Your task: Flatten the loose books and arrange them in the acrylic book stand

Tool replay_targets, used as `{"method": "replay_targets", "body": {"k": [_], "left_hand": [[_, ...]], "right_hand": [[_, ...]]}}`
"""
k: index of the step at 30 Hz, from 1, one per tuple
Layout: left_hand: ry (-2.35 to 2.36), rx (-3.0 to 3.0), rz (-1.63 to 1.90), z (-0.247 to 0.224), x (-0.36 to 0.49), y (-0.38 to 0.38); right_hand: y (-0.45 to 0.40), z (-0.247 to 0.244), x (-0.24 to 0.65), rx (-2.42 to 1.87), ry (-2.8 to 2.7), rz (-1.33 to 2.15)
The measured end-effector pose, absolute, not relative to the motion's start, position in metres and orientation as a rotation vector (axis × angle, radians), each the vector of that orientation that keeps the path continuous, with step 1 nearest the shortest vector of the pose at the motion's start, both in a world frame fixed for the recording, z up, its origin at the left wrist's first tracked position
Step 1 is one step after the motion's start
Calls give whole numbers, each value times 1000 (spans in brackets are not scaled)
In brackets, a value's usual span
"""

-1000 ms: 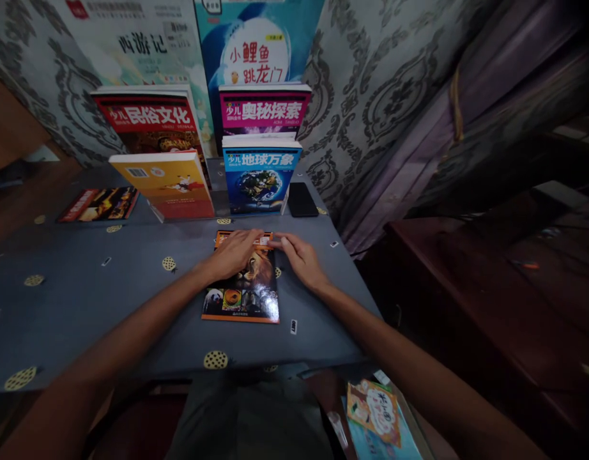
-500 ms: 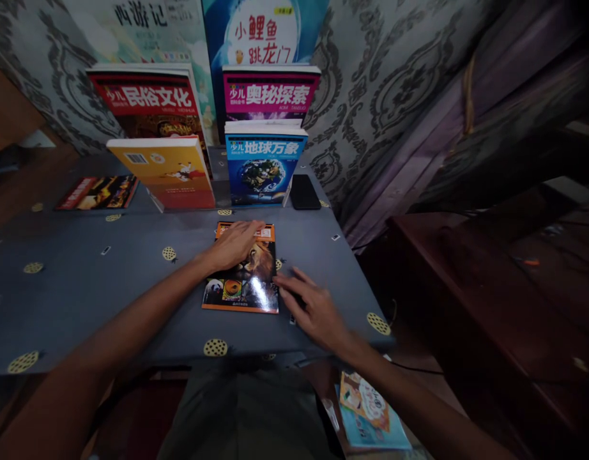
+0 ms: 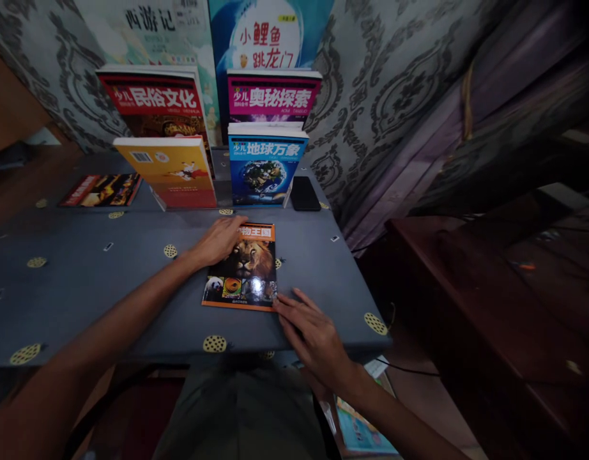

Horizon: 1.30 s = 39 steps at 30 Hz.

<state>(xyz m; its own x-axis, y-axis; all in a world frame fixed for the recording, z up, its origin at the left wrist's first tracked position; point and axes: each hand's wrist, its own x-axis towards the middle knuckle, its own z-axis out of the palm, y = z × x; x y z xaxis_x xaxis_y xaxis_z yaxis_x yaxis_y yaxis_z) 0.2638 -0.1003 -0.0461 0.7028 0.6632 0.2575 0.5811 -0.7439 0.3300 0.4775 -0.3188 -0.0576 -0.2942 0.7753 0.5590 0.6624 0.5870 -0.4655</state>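
A book with a lion on its cover (image 3: 249, 262) lies closed and flat on the grey tablecloth (image 3: 145, 262), face up. My left hand (image 3: 221, 241) rests over its upper left part, fingers stretched out and lying flat, hiding some of the title. At the lower right corner of the book, my right hand (image 3: 313, 332) touches the edge with its fingertips, fingers extended and a little apart. Neither hand grips the book.
Behind stand a yellow-orange book (image 3: 179, 176), a blue book with a globe (image 3: 266, 169), a red book (image 3: 155, 99) and a purple book (image 3: 275, 96). A black phone (image 3: 305, 193) lies to their right. Another book (image 3: 101, 190) lies flat at left. Below the table are more books (image 3: 366, 434).
My left hand has slid left across the cover, uncovering the lion's face and more of the title. My right hand has moved down along the book's right edge to the lower corner.
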Motion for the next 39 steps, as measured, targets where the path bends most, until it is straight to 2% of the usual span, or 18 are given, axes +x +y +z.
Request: {"method": "replay_targets", "body": {"k": [7, 14, 28, 35, 39], "left_hand": [[1333, 2637, 602, -52, 217, -107], [1234, 2681, 537, -57, 208, -132], [1244, 2636, 484, -60, 226, -112], [1243, 2645, 531, -62, 225, -115], [1222, 2654, 527, -59, 225, -116]], "right_hand": [[-319, -62, 477, -1153, -2012, 219], [-320, -58, 477, -1154, -2028, 240], [-294, -38, 445, -1062, -2136, 265], [-251, -30, 391, -742, -2645, 312], [-238, -34, 378, -734, -2786, 357]]}}
